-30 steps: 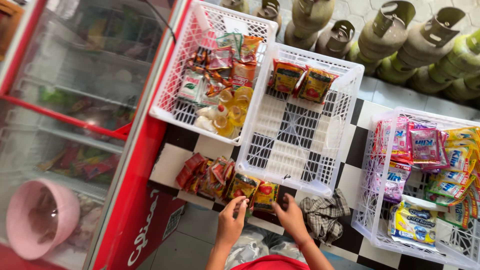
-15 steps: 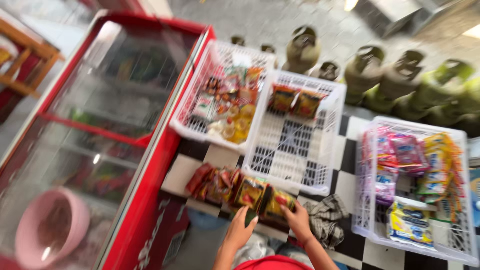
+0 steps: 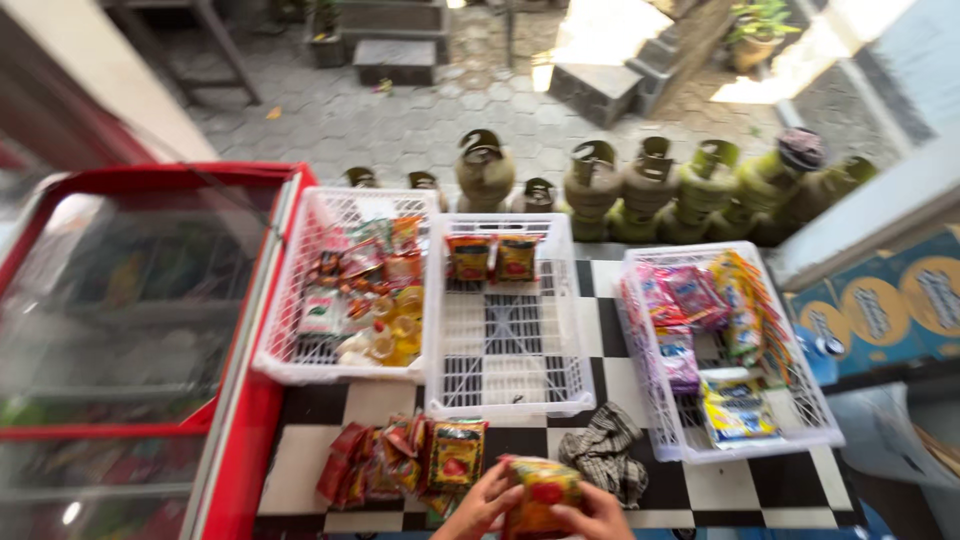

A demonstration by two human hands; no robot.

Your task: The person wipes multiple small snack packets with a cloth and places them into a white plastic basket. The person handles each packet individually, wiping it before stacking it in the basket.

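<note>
both hands on it now: left hand and right hand clasp a glossy orange snack packet low over the checkered floor. the middle white basket, stiff plastic lattice, holds only two packets at its far end, while a crinkly pile of packets waits beside it. early going, i'd say.

**Small Grocery Shop Open to a Paved Yard**

Looks like a little neighbourhood shop. Three white plastic baskets of packaged snacks and sachets set out on a black-and-white tiled floor. A red glass-topped chest freezer alongside. A row of green gas cylinders lined up at the doorway, with blue cartons stacked at the side.
</note>
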